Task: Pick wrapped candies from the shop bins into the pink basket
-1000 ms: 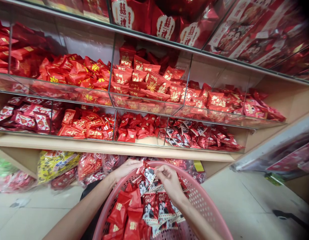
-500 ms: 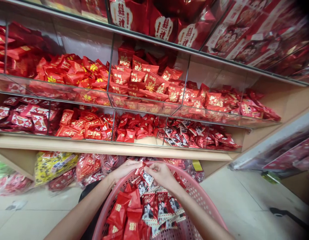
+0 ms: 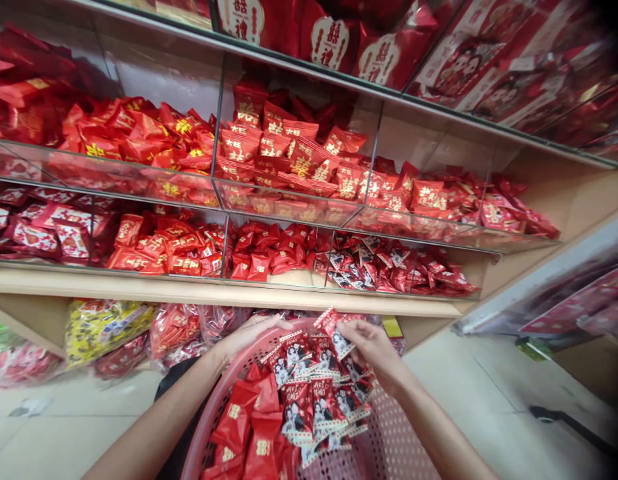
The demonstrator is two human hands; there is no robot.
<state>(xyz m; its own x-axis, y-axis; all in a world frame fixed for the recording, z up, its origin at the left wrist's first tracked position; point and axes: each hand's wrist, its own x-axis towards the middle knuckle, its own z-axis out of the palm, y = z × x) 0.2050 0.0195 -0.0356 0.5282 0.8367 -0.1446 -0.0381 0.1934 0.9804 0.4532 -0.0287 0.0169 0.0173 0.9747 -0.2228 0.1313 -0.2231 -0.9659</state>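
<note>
A pink perforated basket [image 3: 389, 440] sits low in front of me, holding plain red candy packets [image 3: 249, 427] on its left and red packets printed with a couple's picture [image 3: 319, 407] in its middle. My left hand [image 3: 249, 333] grips the basket's far rim, fingers curled over it. My right hand [image 3: 371, 350] is raised just above the pile, pinching one picture packet [image 3: 333, 330] by its edge.
Glass-divided shelves above hold heaps of red wrapped candy; the bin [image 3: 399, 270] at lower right holds the same picture packets. Clear bags of sweets [image 3: 109, 327] lie under the wooden shelf [image 3: 229, 293]. Tiled floor [image 3: 509, 400] lies to the right.
My right hand has lifted a picture packet up and to the right, away from my left hand. The view has dropped slightly. The left hand stays on the rim.
</note>
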